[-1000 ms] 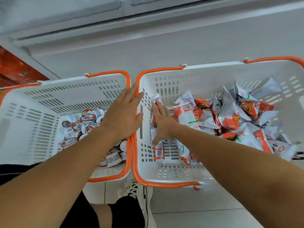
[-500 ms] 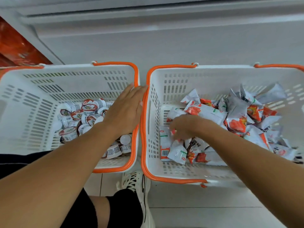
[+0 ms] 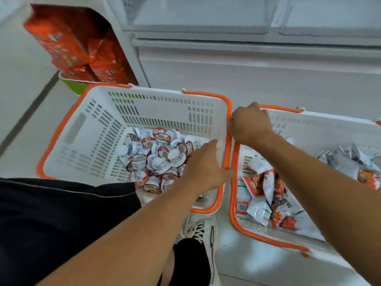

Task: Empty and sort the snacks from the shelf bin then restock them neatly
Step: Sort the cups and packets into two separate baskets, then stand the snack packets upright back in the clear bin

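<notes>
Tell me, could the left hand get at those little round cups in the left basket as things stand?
Probably yes. The left hand rests inside the left basket, right beside the heap of cups, and nothing covers them.

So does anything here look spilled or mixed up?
Nothing stands out. The small cups all lie in the left basket, the foil packets in the right basket; both are loose heaps, and nothing lies outside either basket.
</notes>
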### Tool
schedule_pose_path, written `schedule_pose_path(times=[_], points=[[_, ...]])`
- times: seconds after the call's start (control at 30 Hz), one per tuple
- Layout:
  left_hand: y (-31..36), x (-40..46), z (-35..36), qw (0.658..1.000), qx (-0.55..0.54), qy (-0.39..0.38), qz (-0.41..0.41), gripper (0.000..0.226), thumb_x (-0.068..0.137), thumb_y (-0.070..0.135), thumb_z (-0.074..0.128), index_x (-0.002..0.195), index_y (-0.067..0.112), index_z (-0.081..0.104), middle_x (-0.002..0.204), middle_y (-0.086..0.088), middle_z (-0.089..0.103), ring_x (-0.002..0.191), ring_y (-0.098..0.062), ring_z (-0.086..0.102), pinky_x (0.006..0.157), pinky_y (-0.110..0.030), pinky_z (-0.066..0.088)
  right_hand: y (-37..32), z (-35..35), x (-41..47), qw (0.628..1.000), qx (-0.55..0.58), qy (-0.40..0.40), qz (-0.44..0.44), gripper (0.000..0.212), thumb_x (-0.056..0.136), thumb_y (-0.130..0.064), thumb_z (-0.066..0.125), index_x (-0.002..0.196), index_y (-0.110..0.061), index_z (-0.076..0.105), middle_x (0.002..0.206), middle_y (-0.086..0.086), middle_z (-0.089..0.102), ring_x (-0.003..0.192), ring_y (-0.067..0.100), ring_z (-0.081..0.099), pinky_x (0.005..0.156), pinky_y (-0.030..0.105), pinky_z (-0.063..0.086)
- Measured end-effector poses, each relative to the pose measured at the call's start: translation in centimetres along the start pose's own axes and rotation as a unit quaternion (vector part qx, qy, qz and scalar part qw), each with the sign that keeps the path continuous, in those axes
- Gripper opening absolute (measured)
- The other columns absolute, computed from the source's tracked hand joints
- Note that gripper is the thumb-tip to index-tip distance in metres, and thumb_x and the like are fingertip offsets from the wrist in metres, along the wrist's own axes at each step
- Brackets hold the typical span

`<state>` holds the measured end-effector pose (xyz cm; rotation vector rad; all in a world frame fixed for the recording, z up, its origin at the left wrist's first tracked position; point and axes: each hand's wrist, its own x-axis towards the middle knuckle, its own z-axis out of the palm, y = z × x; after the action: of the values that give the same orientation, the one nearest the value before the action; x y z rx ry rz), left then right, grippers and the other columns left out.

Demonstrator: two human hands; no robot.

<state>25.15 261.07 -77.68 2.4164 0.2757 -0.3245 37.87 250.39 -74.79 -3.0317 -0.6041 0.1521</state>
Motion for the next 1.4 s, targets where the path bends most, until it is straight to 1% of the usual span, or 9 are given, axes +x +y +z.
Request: schedule_pose_path(times=[0.17,0.4,0.57,0.67,0.8,0.93,1.03,1.17,1.4], points=[[-0.5,-1.4,-0.2,0.998,-0.042,-0.036,0.008,0.028,0.078,0.038,0.072,0.094,0.016,0.068,0.092,0.0,0.068,0.079,-0.02,0.064,0.075,-0.041,0.056,-1.0,-0.1,2.5,0.995,0.062,-0.061,0.057,0.035,0.096,-0.034,0.059,0.112,-0.003,0.058,0.114,0.018,0.064,0.1,0.035,0.063,0.081,0.042,0.053],[-4.5,-1.3,-5.5,0.997,0.019,0.007,-0.079,0.019,0.072,0.027,0.065,0.079,0.01,0.062,0.078,-0.006,0.063,0.077,-0.031,0.064,0.07,-0.04,0.055,-7.3,1.0,4.2,0.975,0.195,-0.102,0.016,0.027,0.099,-0.033,0.054,0.104,-0.007,0.06,0.113,0.016,0.064,0.105,0.034,0.061,0.074,0.032,0.04],[-5.2,-1.4,-6.8,0.968,0.156,0.136,-0.142,0.031,0.091,0.011,0.058,0.122,0.011,0.056,0.118,-0.012,0.061,0.112,-0.035,0.058,0.088,-0.043,0.048,-9.6,1.0,3.1,0.954,0.257,-0.15,-0.035,0.046,0.101,-0.034,0.052,0.138,-0.006,0.05,0.139,0.013,0.055,0.125,0.03,0.053,0.1,0.036,0.044],[-1.6,-0.8,-4.7,0.983,0.061,0.175,-0.021,0.05,0.097,0.031,0.056,0.143,0.013,0.044,0.137,-0.009,0.053,0.127,-0.03,0.049,0.102,-0.041,0.042,-4.0,-0.5,1.0,0.96,0.26,-0.097,-0.034,0.046,0.099,-0.038,0.055,0.135,-0.01,0.056,0.133,0.01,0.06,0.12,0.028,0.057,0.099,0.036,0.047],[3.7,0.7,1.1,0.998,-0.016,-0.045,-0.052,0.075,0.091,0.05,0.062,0.15,0.014,0.033,0.149,-0.009,0.046,0.133,-0.027,0.048,0.107,-0.039,0.042,10.8,-3.9,-3.9,0.989,0.143,0.036,0.023,0.024,0.091,-0.031,0.062,0.106,-0.014,0.07,0.106,0.009,0.072,0.104,0.034,0.063,0.088,0.039,0.051],[6.1,2.7,3.9,0.996,-0.031,-0.014,-0.082,0.035,0.093,0.029,0.061,0.122,0.012,0.05,0.119,-0.011,0.063,0.099,-0.032,0.064,0.082,-0.04,0.055,27.3,-6.0,-11.8,0.962,-0.018,0.103,0.253,0.037,0.088,-0.032,0.065,0.114,-0.005,0.066,0.113,0.023,0.064,0.107,0.045,0.057,0.087,0.047,0.049],[6.5,3.4,4.3,0.993,0.012,0.041,-0.108,0.011,0.093,0.015,0.056,0.102,0.012,0.05,0.097,-0.01,0.06,0.082,-0.031,0.064,0.066,-0.036,0.052,36.0,-4.9,-17.4,0.878,-0.033,-0.03,0.476,0.063,0.094,-0.051,0.055,0.123,0.005,0.057,0.128,0.028,0.053,0.115,0.047,0.052,0.094,0.051,0.046],[6.2,4.5,3.4,0.988,0.044,0.079,-0.123,0.01,0.092,0.014,0.057,0.1,0.01,0.06,0.095,-0.011,0.065,0.08,-0.031,0.063,0.062,-0.032,0.046,37.1,-2.0,-18.2,0.878,0.1,-0.114,0.454,0.024,0.094,-0.017,0.057,0.083,0.004,0.056,0.097,0.026,0.064,0.093,0.041,0.06,0.072,0.035,0.045],[5.7,3.3,-2.0,0.991,0.031,-0.021,-0.129,0.007,0.094,0.015,0.058,0.098,0.013,0.065,0.106,-0.012,0.071,0.09,-0.031,0.066,0.079,-0.035,0.053,34.4,-2.3,-15.3,0.92,0.117,-0.091,0.363,0.022,0.095,-0.014,0.054,0.106,0.004,0.061,0.115,0.026,0.064,0.106,0.041,0.062,0.076,0.033,0.044]])
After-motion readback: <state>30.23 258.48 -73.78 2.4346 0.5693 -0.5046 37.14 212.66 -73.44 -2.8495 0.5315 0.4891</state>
